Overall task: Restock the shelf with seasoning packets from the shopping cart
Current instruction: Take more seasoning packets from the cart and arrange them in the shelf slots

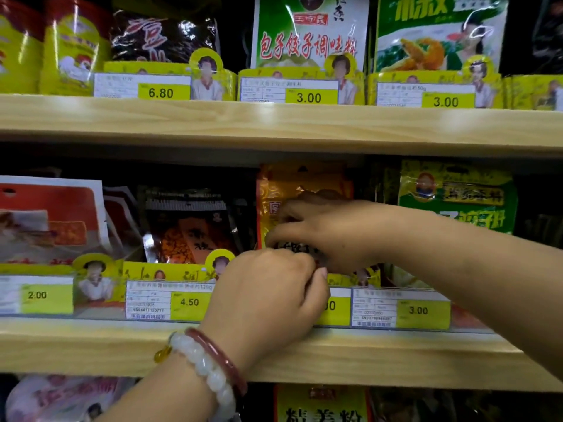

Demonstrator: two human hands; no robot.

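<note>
An orange-gold seasoning packet [292, 190] stands upright in the middle slot of the middle wooden shelf [365, 357]. My right hand [332, 229] reaches in from the right and grips the packet's front, its fingers curled over it. My left hand [268, 296], with a white bead bracelet and a red bangle on the wrist, comes up from below and pinches the packet's lower edge just above the price rail. The packet's lower half is hidden by both hands. The shopping cart is out of view.
A dark packet [189, 226] priced 4.50 stands left of the slot, a red-and-white one [51, 214] farther left, a green one [457, 196] to the right. The upper shelf [274, 123] carries more packets behind yellow price holders. More packets [323, 406] sit below.
</note>
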